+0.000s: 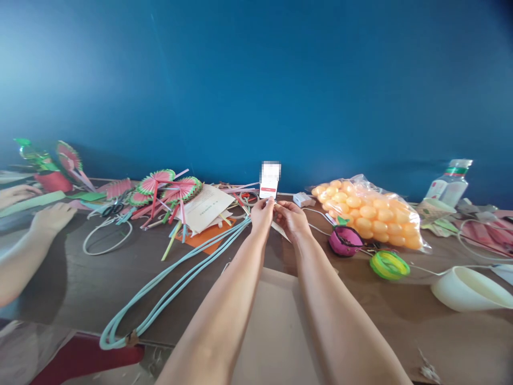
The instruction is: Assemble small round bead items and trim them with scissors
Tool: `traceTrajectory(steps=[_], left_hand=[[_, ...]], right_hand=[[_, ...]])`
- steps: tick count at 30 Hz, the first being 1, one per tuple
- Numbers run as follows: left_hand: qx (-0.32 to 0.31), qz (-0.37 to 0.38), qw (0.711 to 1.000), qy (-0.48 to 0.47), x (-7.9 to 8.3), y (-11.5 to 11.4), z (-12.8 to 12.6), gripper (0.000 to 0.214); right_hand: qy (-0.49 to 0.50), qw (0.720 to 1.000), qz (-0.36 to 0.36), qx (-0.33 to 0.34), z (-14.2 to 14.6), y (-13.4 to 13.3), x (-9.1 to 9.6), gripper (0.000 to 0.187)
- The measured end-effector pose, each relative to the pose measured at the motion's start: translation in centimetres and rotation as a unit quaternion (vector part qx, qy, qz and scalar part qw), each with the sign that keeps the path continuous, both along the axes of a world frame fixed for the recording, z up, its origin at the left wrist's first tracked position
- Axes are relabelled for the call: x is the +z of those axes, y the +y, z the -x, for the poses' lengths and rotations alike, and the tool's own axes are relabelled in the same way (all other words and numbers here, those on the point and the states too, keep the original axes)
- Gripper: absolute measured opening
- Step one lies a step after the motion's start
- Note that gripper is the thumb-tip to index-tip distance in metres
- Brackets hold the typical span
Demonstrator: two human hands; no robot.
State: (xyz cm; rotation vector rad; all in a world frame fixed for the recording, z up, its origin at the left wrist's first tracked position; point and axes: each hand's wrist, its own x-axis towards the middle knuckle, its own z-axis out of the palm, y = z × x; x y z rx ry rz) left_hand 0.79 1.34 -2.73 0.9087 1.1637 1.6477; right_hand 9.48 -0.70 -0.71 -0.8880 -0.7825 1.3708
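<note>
Both my arms reach forward over the brown table. My left hand and my right hand meet at the middle, fingers pinched together on a thin pale strip or cord that I cannot make out clearly. Long light-blue cords run from my left hand down to the table's near left edge. A white card with a red band stands just behind my fingers.
Paper fans and coloured strips lie at the left, with scissors and a wire ring. A bag of orange balls, a pink piece, a green coil, a white bowl and a bottle sit right. Another person's arm rests far left.
</note>
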Motion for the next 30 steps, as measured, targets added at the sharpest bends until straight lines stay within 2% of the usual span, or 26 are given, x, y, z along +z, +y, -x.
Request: traceTrajectory(steps=[7,11,14,18,20,21,22,23,26,27,28,30], left_hand=[[0.005,0.001,0.999,0.048,-0.2,-0.1,0.2,0.027],[0.003,-0.001,0.999,0.048,0.3,-0.4,0.2,0.025],[-0.01,0.001,1.0,-0.002,1.0,-0.7,0.0,0.024],[-0.05,0.033,0.99,-0.126,1.8,-0.7,-0.2,0.022],[-0.057,0.056,0.984,-0.162,2.1,-0.7,-0.1,0.021],[-0.057,0.063,0.981,-0.172,2.2,-0.7,0.0,0.022],[-0.055,0.07,0.979,-0.181,2.2,-0.6,0.1,0.023],[-0.054,0.075,0.978,-0.188,2.3,-0.6,0.2,0.024],[-0.045,0.081,0.973,-0.213,2.6,-0.5,0.6,0.026],[-0.041,0.082,0.97,-0.224,2.7,-0.4,0.7,0.027],[-0.035,0.084,0.968,-0.234,2.8,-0.3,0.8,0.027],[-0.02,0.103,0.962,-0.253,2.8,-0.1,1.0,0.027]], right_hand=[[-0.008,1.0,0.029,-0.008,0.2,-0.1,0.2,0.039],[-0.014,0.999,0.032,-0.003,0.2,-0.2,0.3,0.04],[-0.034,0.999,0.038,0.014,-0.1,-0.4,0.5,0.041],[-0.024,0.998,0.037,0.037,-0.9,-0.3,0.7,0.036],[-0.077,0.996,0.049,0.005,-1.3,-0.2,0.7,0.034],[-0.143,0.988,0.056,-0.02,-1.5,-0.2,0.7,0.033],[-0.234,0.969,0.06,-0.043,-1.7,-0.3,0.7,0.032],[-0.34,0.937,0.058,-0.059,-1.9,-0.3,0.7,0.031],[-0.621,0.782,0.042,-0.043,-1.8,-0.8,0.5,0.035],[-0.673,0.738,0.044,-0.028,-1.7,-1.0,0.4,0.036],[-0.707,0.706,0.052,-0.01,-1.5,-1.1,0.3,0.034],[-0.735,0.674,0.07,0.022,-1.3,-1.2,-0.1,0.025]])
